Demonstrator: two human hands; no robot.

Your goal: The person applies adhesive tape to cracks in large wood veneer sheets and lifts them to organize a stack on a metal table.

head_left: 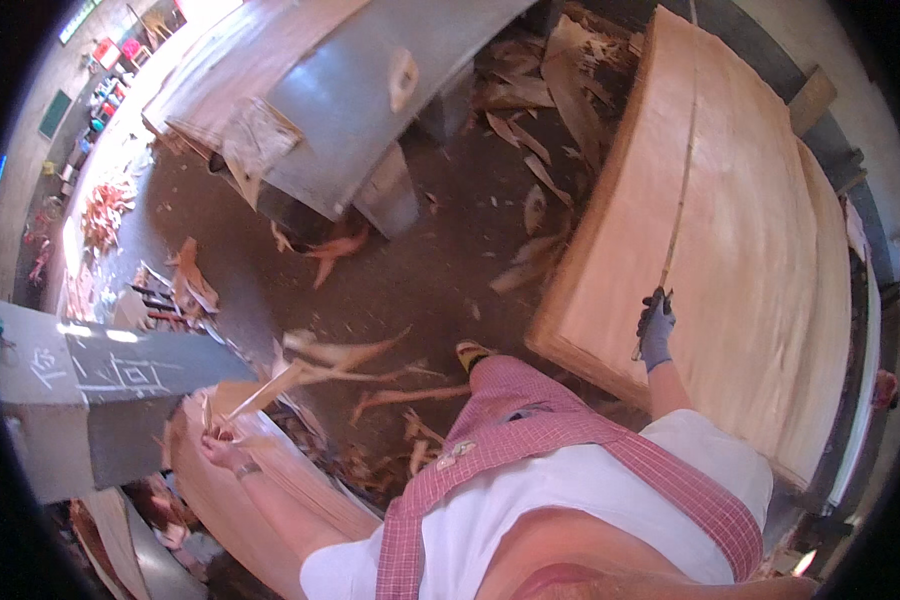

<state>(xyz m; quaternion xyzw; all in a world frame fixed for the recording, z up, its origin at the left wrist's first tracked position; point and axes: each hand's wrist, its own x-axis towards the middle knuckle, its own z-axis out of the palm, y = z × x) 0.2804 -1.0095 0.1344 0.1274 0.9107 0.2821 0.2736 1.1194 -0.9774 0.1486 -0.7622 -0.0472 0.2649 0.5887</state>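
My right hand (656,328), in a grey glove with dark fingers, closes round the near end of a long thin stick (682,195). The stick stretches away over a tall stack of pale wood veneer sheets (760,270) on the right. A short dark piece also sticks out of this grip, too small to name. At the lower left my bare left hand (226,450) is closed on the edge of a thin strip of wood veneer (260,392). Beneath it a lower stack of veneer sheets (240,510) curves toward me; the fingers are partly hidden.
A grey metal machine housing (120,385) stands beside my left hand. Ahead is a metal-topped table (360,95) with veneer sheets at its left. Torn veneer scraps (340,350) litter the dark floor (420,270) near my foot (472,352), with more scraps piled farther off.
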